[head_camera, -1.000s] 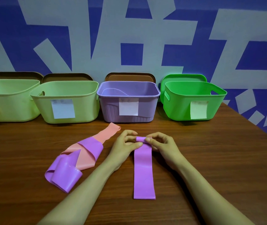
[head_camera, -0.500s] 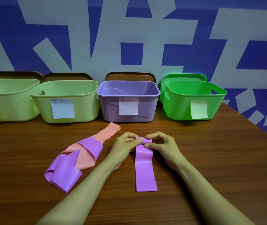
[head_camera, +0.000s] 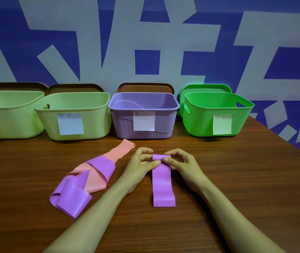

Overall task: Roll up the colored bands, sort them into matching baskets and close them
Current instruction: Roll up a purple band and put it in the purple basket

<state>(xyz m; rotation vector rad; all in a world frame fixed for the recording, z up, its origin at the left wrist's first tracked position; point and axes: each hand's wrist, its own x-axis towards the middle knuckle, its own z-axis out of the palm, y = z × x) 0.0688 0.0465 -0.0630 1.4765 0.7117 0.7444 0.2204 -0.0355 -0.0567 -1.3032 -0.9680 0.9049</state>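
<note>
A purple band (head_camera: 163,187) lies lengthwise on the wooden table, its far end curled into a small roll. My left hand (head_camera: 140,167) and my right hand (head_camera: 182,165) pinch that roll from either side with thumbs and fingertips. To the left lie a second purple band (head_camera: 72,196) and a pink band (head_camera: 116,154), tangled together. Behind stands the open purple basket (head_camera: 165,123), with a band visible inside it.
Two pale green baskets (head_camera: 94,125) (head_camera: 12,125) stand at the back left and a bright green basket (head_camera: 200,123) at the back right, each with a paper label. Lids (head_camera: 145,87) lean against the wall behind them. The table edge runs diagonally at the right.
The roll at the band's far end has grown and the flat tail has shortened, its near end drawn toward my hands. The tangled bands have not moved.
</note>
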